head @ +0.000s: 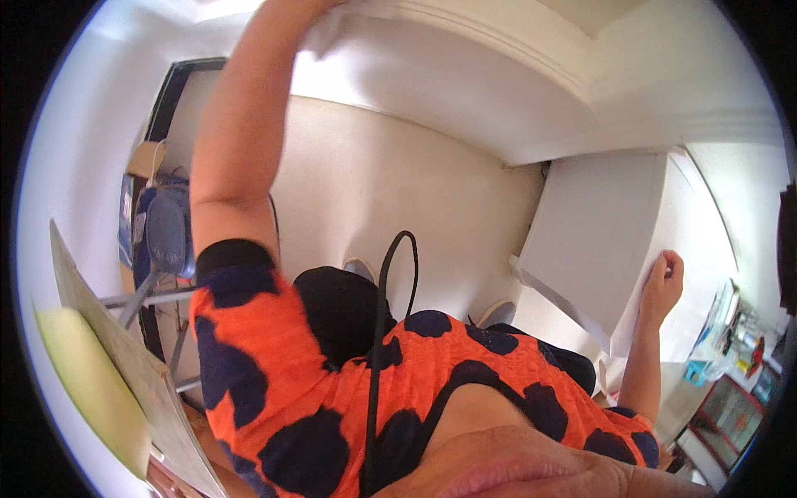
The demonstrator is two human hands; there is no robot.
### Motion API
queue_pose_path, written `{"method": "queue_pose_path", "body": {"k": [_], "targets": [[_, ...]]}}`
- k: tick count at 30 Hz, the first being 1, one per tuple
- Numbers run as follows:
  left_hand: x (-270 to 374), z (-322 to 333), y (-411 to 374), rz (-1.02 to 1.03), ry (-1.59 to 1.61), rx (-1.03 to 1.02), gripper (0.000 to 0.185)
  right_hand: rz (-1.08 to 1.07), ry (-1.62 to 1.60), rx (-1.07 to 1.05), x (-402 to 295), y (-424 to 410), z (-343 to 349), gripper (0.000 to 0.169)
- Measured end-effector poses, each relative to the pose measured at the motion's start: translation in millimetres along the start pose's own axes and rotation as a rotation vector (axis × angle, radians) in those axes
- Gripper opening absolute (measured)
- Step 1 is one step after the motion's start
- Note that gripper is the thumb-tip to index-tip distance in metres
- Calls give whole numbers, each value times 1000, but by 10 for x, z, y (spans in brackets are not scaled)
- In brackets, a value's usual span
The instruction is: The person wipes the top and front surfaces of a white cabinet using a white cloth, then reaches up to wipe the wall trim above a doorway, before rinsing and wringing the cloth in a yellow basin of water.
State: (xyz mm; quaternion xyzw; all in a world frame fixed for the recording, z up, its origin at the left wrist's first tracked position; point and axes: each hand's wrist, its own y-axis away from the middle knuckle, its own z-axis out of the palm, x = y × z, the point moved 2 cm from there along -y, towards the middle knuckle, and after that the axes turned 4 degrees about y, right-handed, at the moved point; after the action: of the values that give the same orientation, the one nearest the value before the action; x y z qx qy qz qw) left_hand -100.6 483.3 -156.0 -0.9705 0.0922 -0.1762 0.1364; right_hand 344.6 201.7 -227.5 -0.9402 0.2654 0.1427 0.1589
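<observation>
My left arm reaches up past the top edge of the picture, and my left hand point(327, 2) is almost wholly cut off there. Just below the wrist, a pale blurred patch point(325, 36), perhaps a cloth, lies against the white wall surface point(398, 68). Whether the hand grips it cannot be told. On the right, my right hand point(665, 280) rests at the edge of a white cabinet or box-like unit point(598, 230). Its fingers are loosely curled, and no object shows in them.
A grey-blue folding chair point(169, 230) with metal legs stands at left, near boxes. A thin board point(118, 348) leans close on my left. Small goods crowd a shelf or counter point(747, 355) at right. A black cable point(381, 311) loops before my chest. My shoes point(496, 311) stand on the pale floor point(398, 193).
</observation>
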Motion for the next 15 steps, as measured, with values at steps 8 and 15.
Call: {"method": "queue_pose_path", "body": {"k": [8, 15], "targets": [[1329, 536, 236, 368, 153, -141, 27, 67, -37, -11, -66, 13, -3, 24], [1158, 414, -37, 402, -45, -251, 26, -14, -16, 30, 42, 36, -22, 22]]}}
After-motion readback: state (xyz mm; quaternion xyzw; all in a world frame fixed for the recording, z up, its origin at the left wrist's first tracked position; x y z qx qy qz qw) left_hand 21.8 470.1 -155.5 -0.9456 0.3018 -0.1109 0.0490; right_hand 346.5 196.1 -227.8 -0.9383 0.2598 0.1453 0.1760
